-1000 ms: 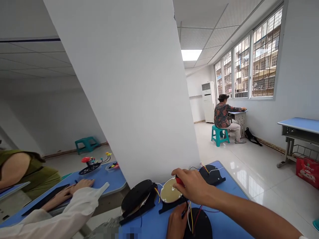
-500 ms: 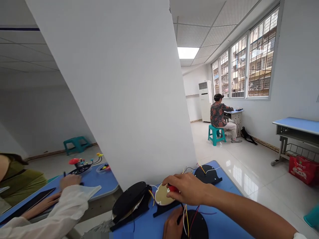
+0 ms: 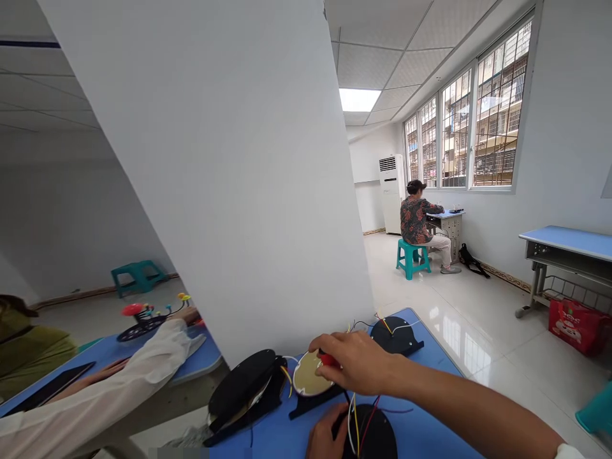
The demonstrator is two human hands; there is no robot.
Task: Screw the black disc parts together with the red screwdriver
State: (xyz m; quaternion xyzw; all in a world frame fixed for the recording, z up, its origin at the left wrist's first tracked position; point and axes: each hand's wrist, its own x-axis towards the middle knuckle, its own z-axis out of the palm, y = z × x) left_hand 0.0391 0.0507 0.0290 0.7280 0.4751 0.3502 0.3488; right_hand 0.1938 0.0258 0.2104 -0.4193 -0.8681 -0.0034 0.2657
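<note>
My right hand sits over the cream disc on the blue table, with the fingers curled down on a small red part at the disc's edge; they look pinched on it, though the hand covers most of the part, so I can only see a sliver of red. My left hand is cut off by the bottom edge of the view. It rests against the black round base nearest me, by the yellow, white and red wires, and I cannot tell whether its fingers are closed on anything.

A second black base lies tilted just left of the disc, and a third sits behind my right hand with wires coming off it. A big white panel blocks the middle of the room. On the left, a co-worker's white sleeve reaches across another blue table toward a model with coloured balls, and the hand at its end is partly hidden. Far off, a person sits on a green stool by the windows.
</note>
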